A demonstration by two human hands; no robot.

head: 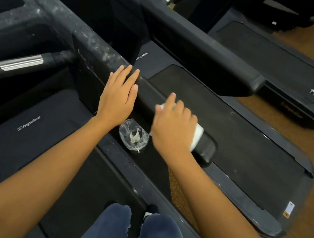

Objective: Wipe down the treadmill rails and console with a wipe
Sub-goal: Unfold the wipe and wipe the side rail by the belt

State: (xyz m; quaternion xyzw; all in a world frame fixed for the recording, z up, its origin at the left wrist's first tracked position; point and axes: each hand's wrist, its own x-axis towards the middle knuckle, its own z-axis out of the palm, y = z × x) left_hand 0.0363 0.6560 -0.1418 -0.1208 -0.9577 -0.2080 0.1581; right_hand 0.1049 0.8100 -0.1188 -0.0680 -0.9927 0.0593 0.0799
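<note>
A black treadmill rail (148, 94) runs from the dusty console (24, 11) at the upper left down to its padded end at the centre right. My right hand (173, 126) presses a white wipe (198, 134) onto the rail near that end, fingers curved over it. My left hand (118, 93) lies flat on the rail just left of it, fingers straight. Farther up, the rail (99, 48) shows pale dust smears.
A clear plastic wipe container (133, 134) sits on the treadmill side deck below the rail, between my wrists. A chrome-banded handlebar (21, 62) sticks out at left. Two more treadmills (253, 136) lie to the right on a brown floor. My legs stand on the belt.
</note>
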